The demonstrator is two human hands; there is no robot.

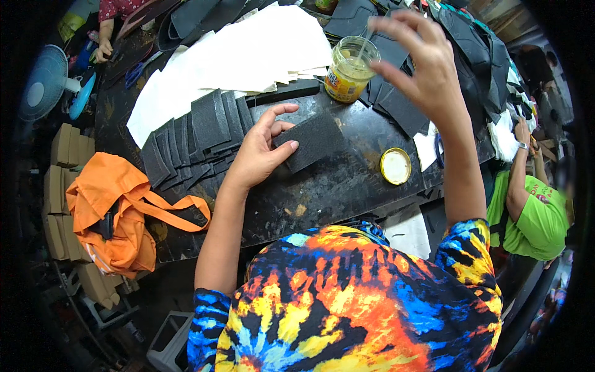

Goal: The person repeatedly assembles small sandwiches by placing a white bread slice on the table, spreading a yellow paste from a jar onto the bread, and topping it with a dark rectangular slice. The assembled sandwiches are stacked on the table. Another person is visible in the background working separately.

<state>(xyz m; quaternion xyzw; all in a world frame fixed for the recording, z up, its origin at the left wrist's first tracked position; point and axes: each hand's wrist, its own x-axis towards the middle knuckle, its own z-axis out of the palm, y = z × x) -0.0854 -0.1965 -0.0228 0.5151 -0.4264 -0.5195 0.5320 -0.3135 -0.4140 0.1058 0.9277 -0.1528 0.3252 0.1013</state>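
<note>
A thin black foam rectangle [315, 141] is pinched between the thumb and fingers of my left hand [263, 146], a little above the dark table. My right hand [421, 65] is raised beside an open glass jar [348, 74] with a yellow label. Its fingers are blurred, with the thumb and forefinger apart. Out of the jar leans a thin pale stick [364, 46], its top close to my right fingertips. Overlapping black foam pieces [211, 124] lie left of my left hand. The jar's round lid [395, 166] rests on the table at right.
White sheets [248, 46] fan out across the table's far side. An orange cloth bag [114, 214] hangs over the left edge. Black material pieces [462, 43] pile up at far right. A person in a green shirt [536, 214] works at right; another person's hand [104, 49] is at far left.
</note>
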